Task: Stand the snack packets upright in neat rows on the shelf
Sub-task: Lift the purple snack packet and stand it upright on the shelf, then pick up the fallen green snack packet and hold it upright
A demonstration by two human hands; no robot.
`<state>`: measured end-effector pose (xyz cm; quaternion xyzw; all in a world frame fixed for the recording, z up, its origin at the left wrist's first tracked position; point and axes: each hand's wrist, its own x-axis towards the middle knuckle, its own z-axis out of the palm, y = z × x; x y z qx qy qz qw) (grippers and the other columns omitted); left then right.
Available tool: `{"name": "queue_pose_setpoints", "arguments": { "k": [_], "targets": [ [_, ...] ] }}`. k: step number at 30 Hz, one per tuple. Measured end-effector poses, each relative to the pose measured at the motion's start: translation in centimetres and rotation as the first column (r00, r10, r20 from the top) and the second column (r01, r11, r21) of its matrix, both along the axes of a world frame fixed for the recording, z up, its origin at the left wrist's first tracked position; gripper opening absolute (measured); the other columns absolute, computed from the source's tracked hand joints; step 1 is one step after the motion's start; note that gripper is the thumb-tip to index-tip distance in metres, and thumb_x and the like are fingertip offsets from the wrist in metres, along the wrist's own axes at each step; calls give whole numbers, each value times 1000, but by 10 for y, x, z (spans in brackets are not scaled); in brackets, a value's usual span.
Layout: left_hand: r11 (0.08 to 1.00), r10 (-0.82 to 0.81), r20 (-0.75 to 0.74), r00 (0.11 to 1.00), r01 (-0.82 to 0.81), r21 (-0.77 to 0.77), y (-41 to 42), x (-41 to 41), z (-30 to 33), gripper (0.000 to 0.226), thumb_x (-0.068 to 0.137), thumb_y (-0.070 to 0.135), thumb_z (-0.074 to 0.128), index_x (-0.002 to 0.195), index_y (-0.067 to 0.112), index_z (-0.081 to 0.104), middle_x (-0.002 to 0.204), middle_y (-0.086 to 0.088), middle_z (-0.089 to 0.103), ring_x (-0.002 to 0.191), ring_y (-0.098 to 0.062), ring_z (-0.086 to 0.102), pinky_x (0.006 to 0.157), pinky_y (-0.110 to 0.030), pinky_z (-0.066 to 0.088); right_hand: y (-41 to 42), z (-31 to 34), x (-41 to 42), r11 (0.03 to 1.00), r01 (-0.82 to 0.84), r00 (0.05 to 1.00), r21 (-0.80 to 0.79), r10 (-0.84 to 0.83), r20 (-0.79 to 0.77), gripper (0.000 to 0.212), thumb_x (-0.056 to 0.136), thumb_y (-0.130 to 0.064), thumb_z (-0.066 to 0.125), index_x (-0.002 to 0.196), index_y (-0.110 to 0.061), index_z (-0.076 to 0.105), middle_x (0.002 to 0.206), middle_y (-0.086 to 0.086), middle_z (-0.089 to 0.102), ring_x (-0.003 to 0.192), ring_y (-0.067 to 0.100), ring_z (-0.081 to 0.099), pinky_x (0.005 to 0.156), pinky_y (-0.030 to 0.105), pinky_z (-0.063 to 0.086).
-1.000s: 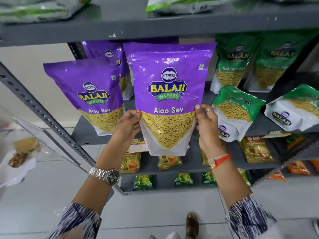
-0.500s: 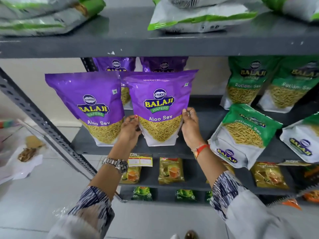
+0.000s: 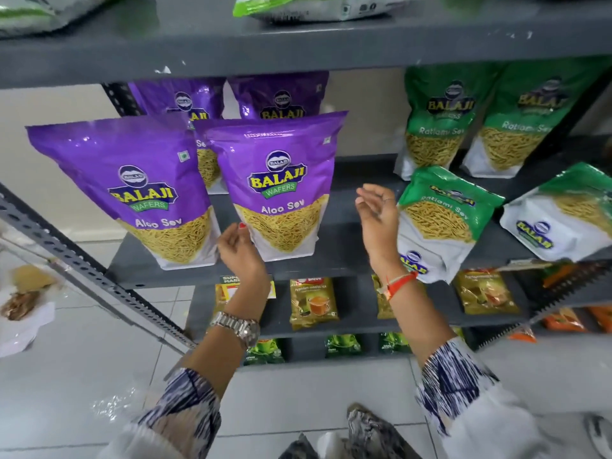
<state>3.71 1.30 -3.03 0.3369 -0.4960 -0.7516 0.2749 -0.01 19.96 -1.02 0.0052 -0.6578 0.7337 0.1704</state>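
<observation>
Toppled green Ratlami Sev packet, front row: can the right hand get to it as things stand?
Probably yes. The right hand is open and empty, hanging just left of the toppled Ratlami Sev packet, with only bare shelf beside it and nothing between them. The left hand is at the Aloo Sev packet.

Aloo Sev packets [image 3: 277,190]: glossy purple plastic film, reflective highlights. Ratlami Sev packets [image 3: 440,220]: glossy green and white plastic film. Shelf [image 3: 357,226]: grey painted metal, matt, scuffed along the upper edge. Wristwatch [image 3: 236,327]: polished metal bracelet. Sleeves [image 3: 453,389]: patterned cloth. Floor [image 3: 82,369]: smooth glazed tile.
</observation>
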Motion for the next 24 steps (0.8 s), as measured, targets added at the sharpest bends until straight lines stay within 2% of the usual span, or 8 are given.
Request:
{"name": "queue_pose_setpoints", "arguments": {
  "k": [2,5,8,10,13,16,19,24],
  "targets": [
    [1000,-16,28,999,15,28,28,11,-1,15,90,21,51,102,13,48,94,-1,57,89,-19,55,68,-27,48,30,5,10,985,163,986,49,-162,-35,21,86,4,52,103,-8,53,102,12,59,83,-15,58,82,8,45],
    [984,-169,29,985,166,70,75,15,-2,11,93,21,45,99,13,46,87,-1,54,72,-13,52,60,-23,42,84,2,17,885,444,896,142,-443,-42,19,83,4,52,101,5,59,95,9,59,75,-14,56,73,5,43],
    [910,-414,-15,910,414,23,119,-9,0,11,93,16,42,91,12,52,76,1,55,65,-11,52,59,-23,41,134,-16,4,796,554,799,244,-591,110,19,83,-4,57,100,4,62,99,18,64,85,13,61,71,15,44],
    [859,-504,-15,864,499,-112,147,-38,0,23,91,7,44,76,18,56,72,6,61,66,-11,53,63,-25,44,159,-31,-5,784,568,746,249,-619,247,13,81,-5,62,94,-3,61,102,22,64,97,32,62,81,32,49],
    [792,-572,95,815,579,-195,156,-87,-5,25,85,-8,44,78,5,64,53,17,66,58,-1,59,69,-26,49,168,-45,-5,832,519,737,199,-553,389,32,80,-4,65,69,-25,43,76,10,55,81,29,58,79,43,47],
    [582,-705,410,578,803,-131,166,-120,-13,13,85,10,53,78,12,64,47,18,63,59,-4,54,66,-26,50,177,-54,-3,908,401,749,122,-402,526,34,85,-16,62,57,-18,44,55,0,43,56,19,43,67,37,36],
    [496,-786,436,439,868,21,182,-125,-12,21,83,18,60,63,14,62,43,8,65,53,-13,61,57,-23,51,184,-67,-1,949,315,772,-1,-256,582,47,83,-29,65,41,-21,46,52,4,47,56,22,46,63,40,38],
    [469,-806,436,400,881,60,202,-116,-7,25,90,20,51,71,10,61,52,4,70,50,-12,65,47,-16,50,202,-72,0,911,215,810,-353,35,586,29,90,-10,53,62,-12,61,51,-1,62,54,16,56,54,30,48]
  ]
}}
